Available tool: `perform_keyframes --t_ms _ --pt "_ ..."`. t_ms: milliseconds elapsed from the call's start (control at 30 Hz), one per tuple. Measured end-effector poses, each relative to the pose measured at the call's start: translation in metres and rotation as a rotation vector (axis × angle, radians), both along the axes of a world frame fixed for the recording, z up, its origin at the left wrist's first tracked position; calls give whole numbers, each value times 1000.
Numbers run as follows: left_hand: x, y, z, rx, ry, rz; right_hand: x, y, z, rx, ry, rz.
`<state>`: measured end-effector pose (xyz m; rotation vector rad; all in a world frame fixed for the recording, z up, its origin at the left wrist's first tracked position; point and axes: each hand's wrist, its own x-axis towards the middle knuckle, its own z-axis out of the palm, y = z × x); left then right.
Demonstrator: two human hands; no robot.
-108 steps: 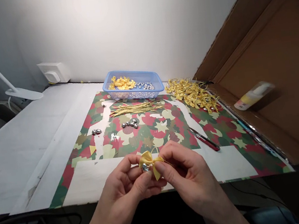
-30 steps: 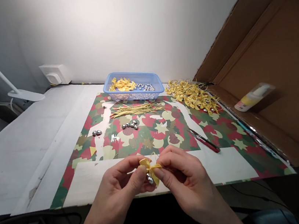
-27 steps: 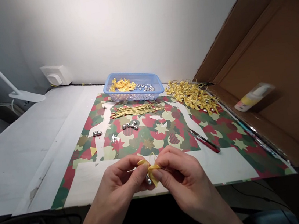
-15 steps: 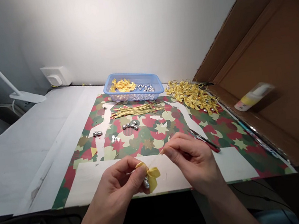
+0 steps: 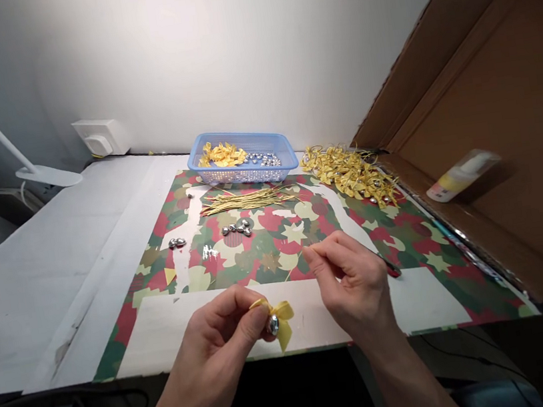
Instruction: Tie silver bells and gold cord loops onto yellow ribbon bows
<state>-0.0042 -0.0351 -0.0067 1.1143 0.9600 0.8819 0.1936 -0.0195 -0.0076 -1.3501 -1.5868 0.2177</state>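
Observation:
A yellow ribbon bow (image 5: 281, 313) is pinched between the thumb and fingers of my left hand (image 5: 236, 330), over the white sheet near the table's front edge. A shiny silver bead (image 5: 273, 325) hangs against the bow beside my thumb tip. To the right and a little higher, my right hand (image 5: 352, 276) is closed in a pinch on the end of a thin cord. That cord shows only faintly between the two hands. Dark-bladed scissors with a red handle (image 5: 393, 270) lie partly hidden behind my right hand.
At the back stands a blue basket (image 5: 242, 135) holding yellow bows and silver beads. Before it lies a bundle of yellow cords (image 5: 251, 199), with silver beads (image 5: 237, 229) nearer me. Yellow bows with beads (image 5: 348, 172) are heaped at back right, beside a cardboard wall (image 5: 489, 99).
My right hand has moved up and slightly right, away from the bow. My left hand has shifted slightly right and turned the bow, so the silver bead shows more fully.

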Motion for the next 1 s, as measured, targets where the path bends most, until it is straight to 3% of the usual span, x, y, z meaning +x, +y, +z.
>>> perform_keyframes --t_ms 200,400,567,667,767,900,1000 --pt "-1 -5 9 64 77 102 6 -7 7 -105 108 51" --pt "-1 -8 6 118 13 134 4 -22 18 -164 268 201" --pt "1 -11 1 243 -115 177 3 -18 11 -59 135 16" --pt "1 -12 3 156 -94 162 6 -12 5 -89 91 -21" --pt "2 -12 7 64 -62 180 8 -14 4 -201 123 81" --pt "6 -13 8 26 -65 238 2 -29 9 -489 305 343" --pt "9 -14 6 -40 -93 229 -7 -36 12 -615 407 433"
